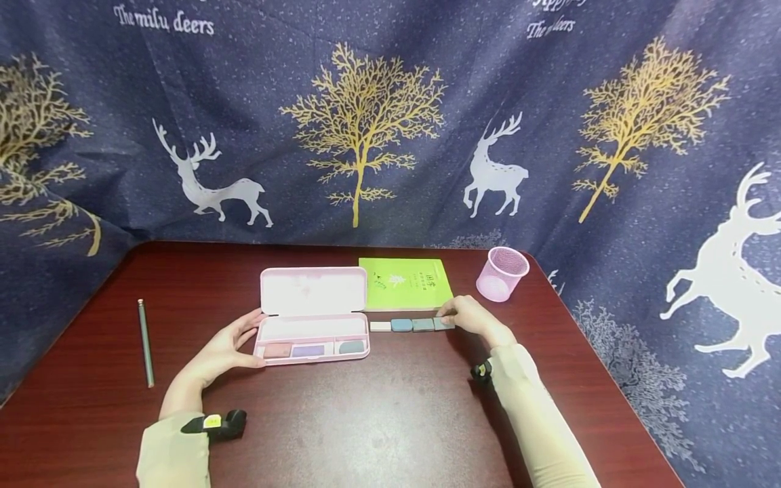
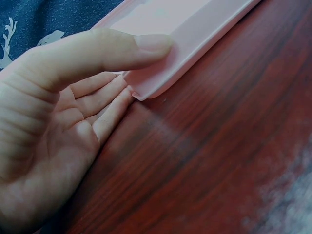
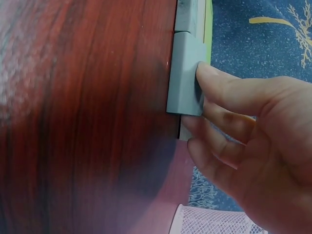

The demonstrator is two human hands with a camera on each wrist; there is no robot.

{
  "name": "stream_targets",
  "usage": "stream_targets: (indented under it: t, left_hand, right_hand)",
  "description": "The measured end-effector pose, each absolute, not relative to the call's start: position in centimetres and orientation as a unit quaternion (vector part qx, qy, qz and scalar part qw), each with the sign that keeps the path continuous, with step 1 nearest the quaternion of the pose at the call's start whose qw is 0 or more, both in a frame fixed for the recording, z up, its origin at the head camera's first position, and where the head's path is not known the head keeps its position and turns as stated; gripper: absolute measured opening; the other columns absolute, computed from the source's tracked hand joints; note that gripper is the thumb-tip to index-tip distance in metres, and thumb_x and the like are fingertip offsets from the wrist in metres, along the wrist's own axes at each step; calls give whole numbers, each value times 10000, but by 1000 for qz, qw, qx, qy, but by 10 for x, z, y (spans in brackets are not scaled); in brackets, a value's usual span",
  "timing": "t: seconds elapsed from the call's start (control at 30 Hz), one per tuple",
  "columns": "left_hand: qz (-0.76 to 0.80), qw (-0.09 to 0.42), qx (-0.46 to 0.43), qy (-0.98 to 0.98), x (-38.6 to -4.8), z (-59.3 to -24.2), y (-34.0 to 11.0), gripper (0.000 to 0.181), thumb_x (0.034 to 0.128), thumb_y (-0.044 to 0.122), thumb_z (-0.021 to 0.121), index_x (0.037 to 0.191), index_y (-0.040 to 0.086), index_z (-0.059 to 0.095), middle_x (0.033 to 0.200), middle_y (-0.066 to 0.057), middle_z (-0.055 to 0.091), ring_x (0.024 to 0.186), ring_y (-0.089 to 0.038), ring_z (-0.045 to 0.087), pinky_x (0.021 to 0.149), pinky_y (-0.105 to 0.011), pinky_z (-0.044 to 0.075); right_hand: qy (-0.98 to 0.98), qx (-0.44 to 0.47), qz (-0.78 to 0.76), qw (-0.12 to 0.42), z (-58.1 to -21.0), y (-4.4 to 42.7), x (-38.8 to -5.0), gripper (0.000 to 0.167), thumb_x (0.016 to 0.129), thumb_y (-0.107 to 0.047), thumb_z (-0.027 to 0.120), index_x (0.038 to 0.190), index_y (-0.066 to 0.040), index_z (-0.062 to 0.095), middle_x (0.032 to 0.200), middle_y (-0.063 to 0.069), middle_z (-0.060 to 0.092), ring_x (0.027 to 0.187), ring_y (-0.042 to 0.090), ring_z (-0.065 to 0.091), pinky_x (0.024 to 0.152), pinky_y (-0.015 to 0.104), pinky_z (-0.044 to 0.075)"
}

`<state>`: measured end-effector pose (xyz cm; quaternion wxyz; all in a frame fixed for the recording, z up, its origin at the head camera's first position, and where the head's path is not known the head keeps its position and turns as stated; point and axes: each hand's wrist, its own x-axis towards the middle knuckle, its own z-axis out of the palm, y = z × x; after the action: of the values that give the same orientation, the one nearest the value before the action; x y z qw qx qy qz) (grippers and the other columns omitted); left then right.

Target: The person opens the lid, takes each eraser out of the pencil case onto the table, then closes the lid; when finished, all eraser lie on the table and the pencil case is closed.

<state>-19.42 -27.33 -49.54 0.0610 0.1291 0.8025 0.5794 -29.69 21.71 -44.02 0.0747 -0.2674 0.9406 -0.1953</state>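
A pink pencil case lies with its lid raised at the back. In its front compartments sit a pinkish block, a purple block and a grey-green block. My left hand holds the case's left end, thumb at the front corner and fingers farther back. To the right of the case runs a row of several eraser-like blocks: white, blue and grey-green. At the row's right end my right hand pinches a grey-green eraser.
Behind the row lies a green book. A pink mesh pen holder stands at the back right, beyond my right hand. A dark green pencil-like stick lies far left. A patterned cloth hangs behind the table.
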Motion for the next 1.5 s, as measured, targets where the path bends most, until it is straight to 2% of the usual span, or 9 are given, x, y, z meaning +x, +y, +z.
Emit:
stream_targets:
  t: [0.1, 0.2, 0.27, 0.33, 0.37, 0.43, 0.53, 0.57, 1.5]
  left_hand:
    - [581, 59, 129, 802, -194, -496, -273, 1022, 710, 21, 816, 1514, -69, 192, 1522, -337, 281, 1371, -404, 345, 948, -9, 371]
    - [586, 58, 130, 797, -194, -496, -274, 1023, 708, 22, 819, 1514, -68, 196, 1518, -337, 286, 1339, -123, 426, 954, -5, 363]
    - [589, 58, 132, 795, -194, -497, -274, 1025, 705, 19, 820, 1513, -70, 195, 1517, -340, 285, 1252, 70, 414, 958, -2, 355]
    - [589, 58, 131, 795, -194, -497, -273, 1027, 703, 16, 820, 1513, -71, 195, 1517, -340, 285, 1207, 135, 393, 959, -1, 354]
    - [588, 59, 131, 796, -194, -497, -273, 1028, 703, 15, 820, 1513, -73, 193, 1517, -340, 286, 1254, 77, 414, 958, -1, 355]
    - [584, 61, 129, 799, -194, -496, -273, 1031, 703, 16, 821, 1514, -72, 190, 1519, -338, 286, 1357, -131, 424, 956, 0, 353]
    - [584, 68, 119, 800, -194, -494, -272, 1048, 700, 24, 827, 1521, -59, 181, 1528, -326, 280, 1398, -457, 305, 945, -2, 360]
    - [584, 71, 117, 800, -194, -493, -272, 1055, 701, 27, 828, 1524, -57, 174, 1531, -325, 275, 1399, -503, 264, 938, -2, 362]
    - [588, 69, 119, 797, -194, -493, -271, 1048, 699, 20, 821, 1523, -58, 178, 1525, -334, 277, 1397, -520, 265, 931, -12, 375]
  right_hand:
    - [943, -260, -194, 73, -440, 216, -297, 130, 851, -47, 693, 958, -24, 764, 961, 96, 758, 947, 250, 682, 870, 407, 546]
    - [946, -251, -192, 71, -440, 216, -296, 131, 850, -54, 701, 958, -33, 772, 971, 96, 759, 966, 260, 689, 877, 410, 550]
    - [947, -248, -190, 69, -440, 216, -297, 130, 849, -59, 704, 955, -40, 777, 975, 96, 760, 984, 269, 692, 886, 416, 549]
    - [948, -246, -189, 66, -440, 215, -296, 129, 848, -62, 706, 953, -44, 780, 978, 97, 761, 1001, 277, 693, 895, 422, 547]
    - [948, -246, -189, 65, -440, 215, -296, 130, 848, -65, 707, 954, -46, 781, 982, 98, 761, 1012, 279, 693, 903, 425, 545]
    - [949, -245, -189, 65, -440, 215, -296, 131, 849, -63, 706, 955, -44, 780, 983, 100, 760, 1014, 284, 692, 903, 432, 544]
    - [949, -244, -189, 67, -440, 214, -296, 131, 855, -69, 701, 960, -42, 774, 994, 101, 759, 1025, 287, 689, 908, 437, 542]
    - [949, -243, -189, 67, -441, 214, -296, 128, 856, -70, 701, 958, -42, 773, 992, 99, 759, 1024, 289, 689, 909, 438, 541]
    - [948, -246, -196, 58, -445, 214, -298, 86, 847, -66, 710, 914, -61, 762, 917, 57, 763, 955, 254, 694, 888, 422, 540]
